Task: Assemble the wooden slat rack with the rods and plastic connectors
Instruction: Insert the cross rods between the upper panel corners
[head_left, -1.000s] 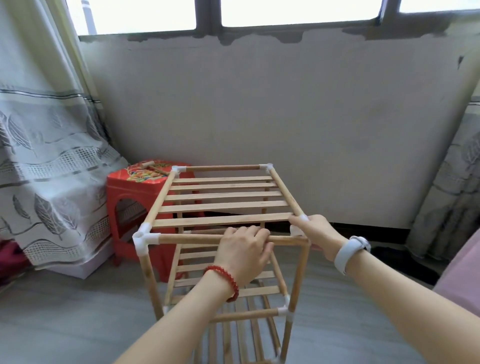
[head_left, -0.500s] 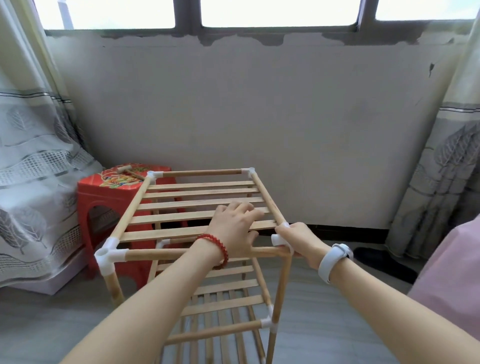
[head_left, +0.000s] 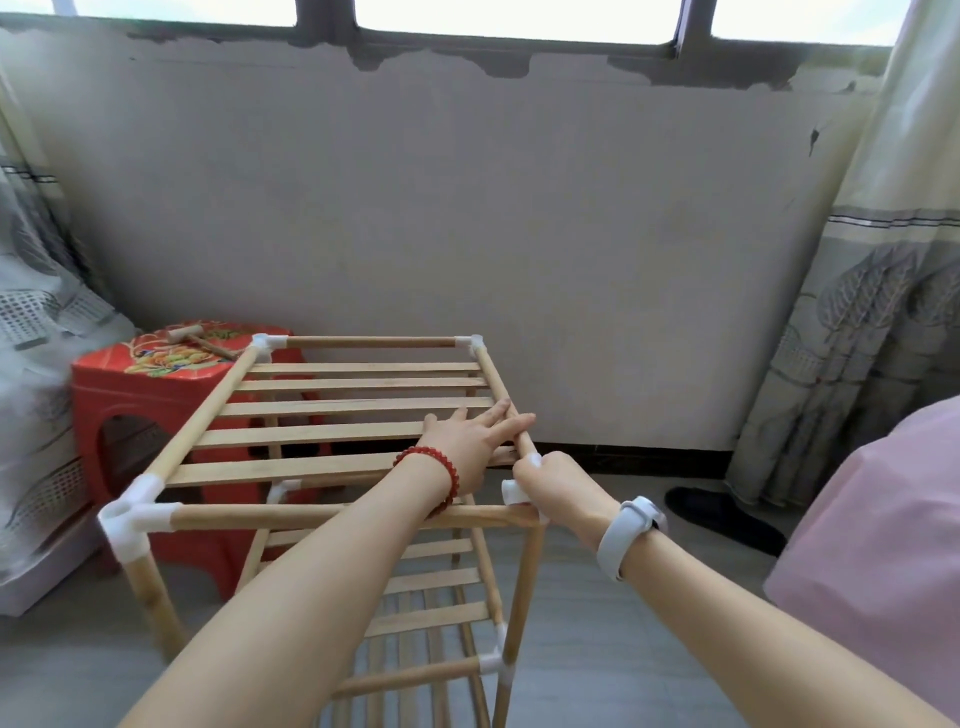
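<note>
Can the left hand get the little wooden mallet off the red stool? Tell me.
Probably yes: the mallet lies bare on the red stool, left of the rack. The left hand lies flat on the slats, holding nothing.

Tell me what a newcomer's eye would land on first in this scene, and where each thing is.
First the wooden slat rack in the middle, with white plastic connectors at its corners. The left hand lies flat on its top slats by the right rail, and the right hand grips the near right corner connector. Next the red stool behind it on the left, with a small wooden mallet on top.
</note>
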